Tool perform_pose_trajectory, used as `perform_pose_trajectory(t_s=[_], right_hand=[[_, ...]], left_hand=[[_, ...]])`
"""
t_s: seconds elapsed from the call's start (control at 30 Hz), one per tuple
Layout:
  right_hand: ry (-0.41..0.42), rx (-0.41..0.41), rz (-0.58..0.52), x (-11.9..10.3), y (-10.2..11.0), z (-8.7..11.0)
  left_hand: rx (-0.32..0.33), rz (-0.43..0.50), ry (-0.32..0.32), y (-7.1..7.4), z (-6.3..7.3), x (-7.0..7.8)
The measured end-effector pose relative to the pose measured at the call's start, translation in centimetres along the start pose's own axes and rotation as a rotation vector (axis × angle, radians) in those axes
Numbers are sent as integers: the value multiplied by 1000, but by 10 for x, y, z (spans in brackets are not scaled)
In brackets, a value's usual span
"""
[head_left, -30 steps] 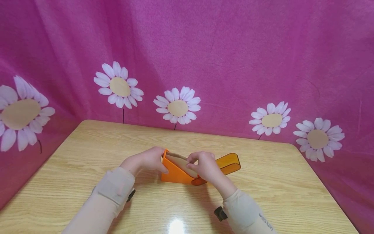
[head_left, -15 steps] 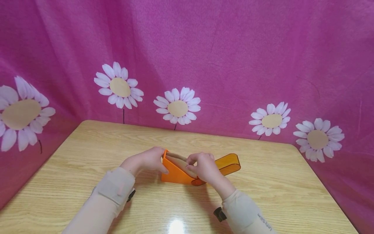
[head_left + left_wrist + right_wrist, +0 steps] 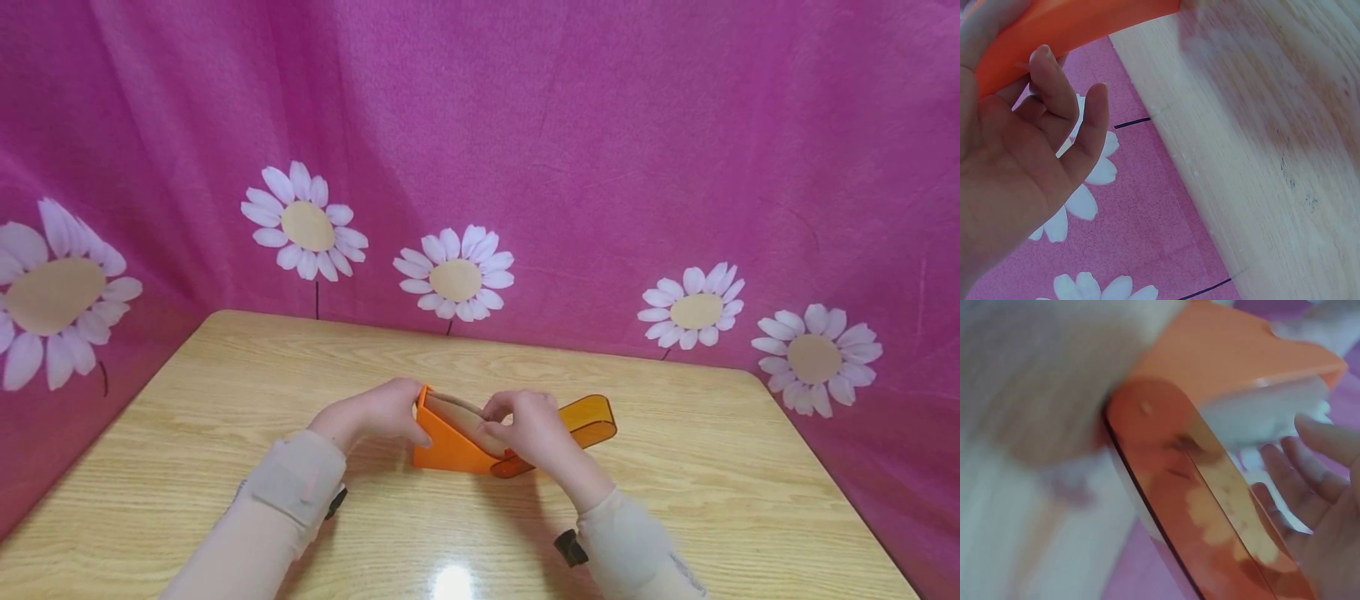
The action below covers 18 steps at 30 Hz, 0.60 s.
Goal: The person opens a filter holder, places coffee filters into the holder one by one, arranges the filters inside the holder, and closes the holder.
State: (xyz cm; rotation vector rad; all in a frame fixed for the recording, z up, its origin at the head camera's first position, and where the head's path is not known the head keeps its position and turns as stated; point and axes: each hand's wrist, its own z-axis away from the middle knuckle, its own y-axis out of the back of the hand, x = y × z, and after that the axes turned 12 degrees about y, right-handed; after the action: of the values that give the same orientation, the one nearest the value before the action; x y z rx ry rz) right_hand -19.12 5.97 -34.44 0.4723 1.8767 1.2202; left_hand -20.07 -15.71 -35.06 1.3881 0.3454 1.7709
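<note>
An orange box (image 3: 452, 440) with a sloping open top stands on the table, its see-through amber lid (image 3: 591, 421) swung out to the right on a hinge. Brown paper sheets that look like coffee filters (image 3: 459, 417) stand inside. At the box's tall left end, my left hand (image 3: 381, 410) grips it, thumb on the near side; in the left wrist view the lower fingers curl loosely off the orange wall. My right hand (image 3: 534, 429) is over the low end, thumb and forefinger pinching the filters' upper edge. The right wrist view is blurred there.
The wooden table (image 3: 225, 400) reaches back to a pink cloth (image 3: 570, 167) printed with white daisies. This cloth also hangs along the left and right sides.
My right hand has shifted very slightly right and its wrist has turned a little. The left hand, the box and the swung-out lid stay almost where they were.
</note>
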Motion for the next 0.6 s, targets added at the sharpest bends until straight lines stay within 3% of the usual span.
perform_pose_trajectory(t_s=[0.17,0.37,0.6], right_hand=[[-26,-38,87,3,25,12],[24,-65,163,13,56,26],[-18,-129,60,35,76,41]], left_hand=[[2,-2,2,-1,0,0],[6,-10,3,-1,0,1],[5,-14,12,-1,1,2]])
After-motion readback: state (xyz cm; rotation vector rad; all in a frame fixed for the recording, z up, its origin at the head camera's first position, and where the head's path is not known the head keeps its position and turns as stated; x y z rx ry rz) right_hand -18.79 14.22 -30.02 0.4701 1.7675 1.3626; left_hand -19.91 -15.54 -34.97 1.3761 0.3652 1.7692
